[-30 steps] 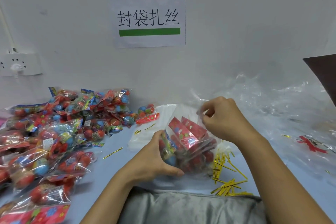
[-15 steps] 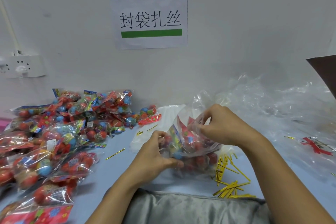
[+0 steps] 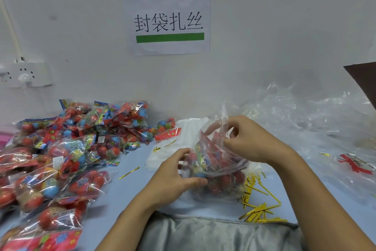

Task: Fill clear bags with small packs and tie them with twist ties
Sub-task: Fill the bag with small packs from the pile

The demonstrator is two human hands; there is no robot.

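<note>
Clear bag: centre of the frame, resting on the pale blue table, already packed with red and blue small packs; its mouth stands up loose toward the wall.
Left hand: wraps the bag's left side low down, thumb pressed along the front and fingers curled behind, likely to keep the load bunched and the bag steady.
Right hand: above the packs at the bag's top right, fingertips drawn together and pinching the film of the mouth, apparently gathering it into a neck.
Twist ties: gold strips heaped just right of the bag, at lower centre-right, close to the tying hand; a stray tie lies left of the left hand.
Filled bags: piled across the left of the frame, out of the working space.
Spare clear film: crumpled at right, against the wall.
Stage, as I judge it: filling seems finished; closing is underway, no tie picked up yet.
Wall sign: upper centre.
</note>
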